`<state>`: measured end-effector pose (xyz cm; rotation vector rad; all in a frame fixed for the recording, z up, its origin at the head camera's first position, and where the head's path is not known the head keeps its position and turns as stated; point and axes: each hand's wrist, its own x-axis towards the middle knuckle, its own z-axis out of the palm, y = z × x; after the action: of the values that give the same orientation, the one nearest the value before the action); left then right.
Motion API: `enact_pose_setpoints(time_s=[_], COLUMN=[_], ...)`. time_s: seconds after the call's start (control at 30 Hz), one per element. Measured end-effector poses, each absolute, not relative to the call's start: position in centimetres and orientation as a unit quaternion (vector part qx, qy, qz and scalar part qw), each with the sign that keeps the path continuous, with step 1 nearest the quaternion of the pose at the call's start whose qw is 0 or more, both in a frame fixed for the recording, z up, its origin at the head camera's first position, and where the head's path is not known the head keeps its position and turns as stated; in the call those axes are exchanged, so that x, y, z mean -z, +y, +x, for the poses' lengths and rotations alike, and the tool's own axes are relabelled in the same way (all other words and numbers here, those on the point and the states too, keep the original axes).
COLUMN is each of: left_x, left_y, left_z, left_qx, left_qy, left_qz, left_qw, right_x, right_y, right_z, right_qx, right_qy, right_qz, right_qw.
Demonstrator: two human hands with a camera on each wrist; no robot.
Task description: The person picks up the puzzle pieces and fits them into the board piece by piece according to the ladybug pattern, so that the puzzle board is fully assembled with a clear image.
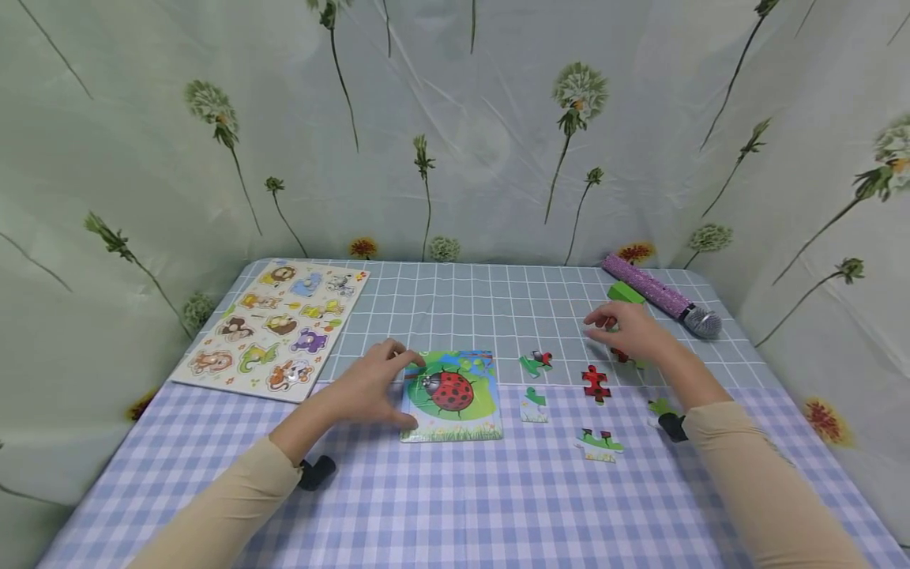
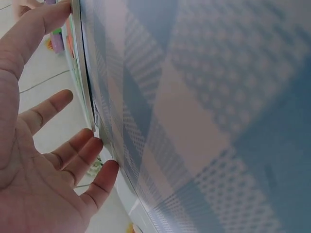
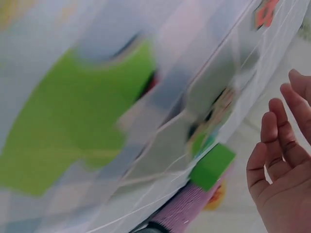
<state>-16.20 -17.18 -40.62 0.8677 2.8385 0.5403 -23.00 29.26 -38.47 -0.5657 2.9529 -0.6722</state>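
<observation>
A square ladybug puzzle board (image 1: 452,395) lies flat on the table. My left hand (image 1: 373,385) is at its left side, fingers spread, with the thumb touching the board's edge in the left wrist view. Farther right, my right hand (image 1: 629,332) hovers over puzzle pieces with loosely bent fingers; in the right wrist view no piece shows in its fingers (image 3: 269,127). A red piece (image 1: 596,384) lies just nearer than that hand. Left of it are a green-and-red piece (image 1: 536,364) and a green-and-white piece (image 1: 533,412). A piece partly hidden lies under the right hand.
An animal peg board (image 1: 249,332) lies at the left. A green block (image 1: 626,292) and a pink glittery microphone (image 1: 650,286) are at the back right. Nearer lie a green-and-white piece (image 1: 600,454) and, beside the right sleeve, a green piece (image 1: 661,406).
</observation>
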Motion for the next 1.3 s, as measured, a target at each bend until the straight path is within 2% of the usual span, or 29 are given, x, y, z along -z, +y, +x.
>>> enact_pose_setpoints(time_s=[0.37, 1.3], left_x=[40.6, 40.5], left_y=[-17.2, -17.5], left_z=[-16.6, -16.7], left_qx=[-0.172, -0.18], left_qy=[0.937, 0.929], left_qz=[0.291, 0.303], left_qw=[0.087, 0.112], right_x=[39.6, 39.3], right_y=[32.5, 32.4], right_z=[-23.2, -23.6], right_qx=[0.196, 0.199], right_qy=[0.973, 0.972], right_qz=[-0.117, -0.095], right_qw=[0.031, 0.076])
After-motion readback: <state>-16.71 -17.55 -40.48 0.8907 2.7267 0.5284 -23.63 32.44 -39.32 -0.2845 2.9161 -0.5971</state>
